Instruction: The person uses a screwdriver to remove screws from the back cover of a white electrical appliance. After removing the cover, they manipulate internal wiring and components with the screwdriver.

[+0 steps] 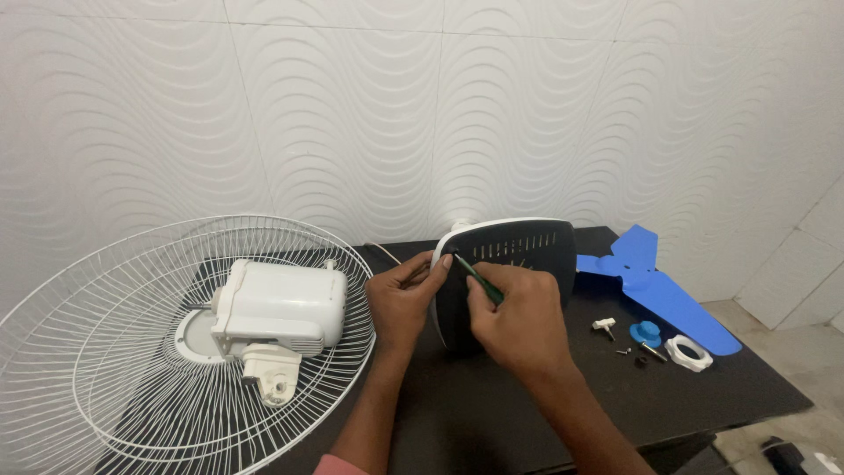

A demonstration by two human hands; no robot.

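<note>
Left hand [403,299] gripping black cover [514,255], right hand [514,312] angling screwdriver [479,281]

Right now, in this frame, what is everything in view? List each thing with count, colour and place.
wire fan guard: one, white, left on the table, tilted.
motor housing: one, white, in the middle of the guard.
rear motor cover: one, black with white rim, centre, held upright.
screwdriver: one, green shaft, against the cover.
fan blade: one, blue, right rear of the table.
blade knob: one, blue, right.
guard nut: one, white ring, right.
small plug piece: one, white, right.
screws: a few, dark, beside the knob.
table: one, black.
wall: white, wavy tiles.
left hand: steadies the cover's edge.
right hand: grips the screwdriver.
</note>
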